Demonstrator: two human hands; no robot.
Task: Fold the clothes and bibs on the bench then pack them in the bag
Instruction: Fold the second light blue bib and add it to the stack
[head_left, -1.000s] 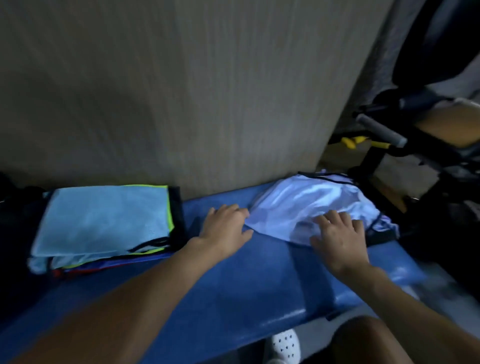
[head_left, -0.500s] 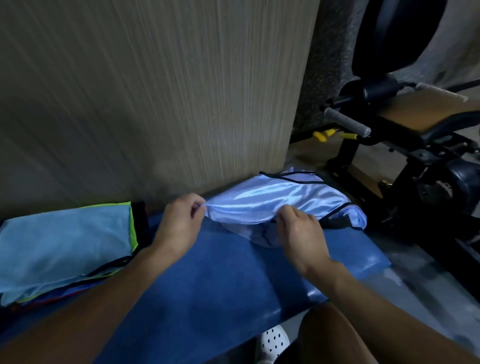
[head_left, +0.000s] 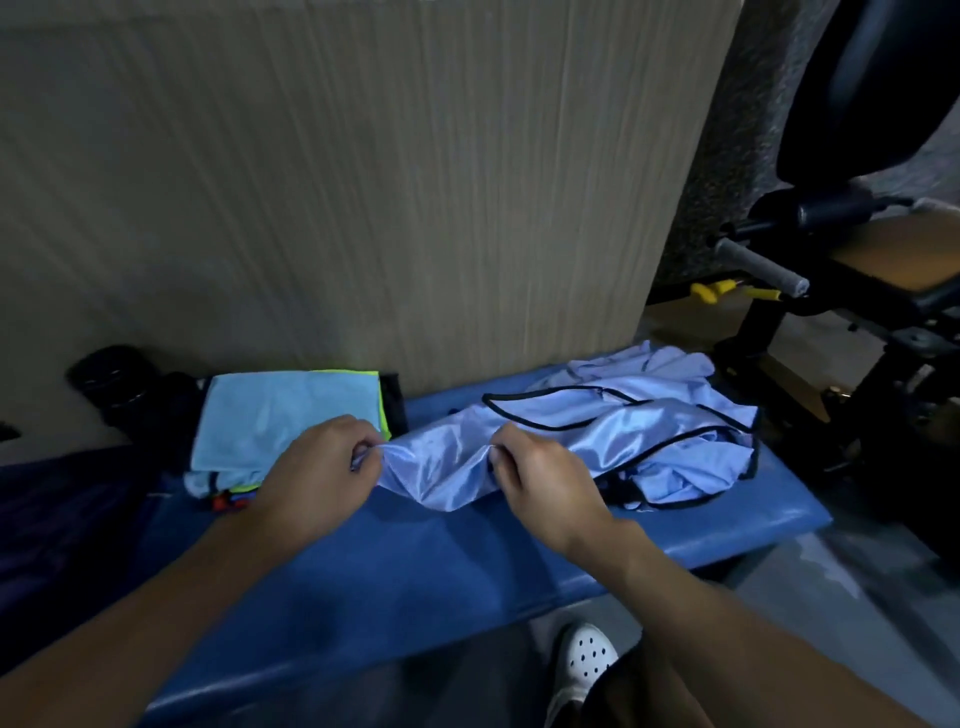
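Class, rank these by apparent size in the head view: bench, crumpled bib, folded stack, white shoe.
1. bench
2. crumpled bib
3. folded stack
4. white shoe, smallest as seen, though partly hidden, so its full size is unsure.

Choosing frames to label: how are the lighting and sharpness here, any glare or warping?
Head view: dim, near black at the left edge; the shiny blue bib pinched by the left hand and right hand shows bright sheen; wall grain smears leftward; the wide lens bows the bench.

No text, label, brand, number or sign can be read on anything in view.
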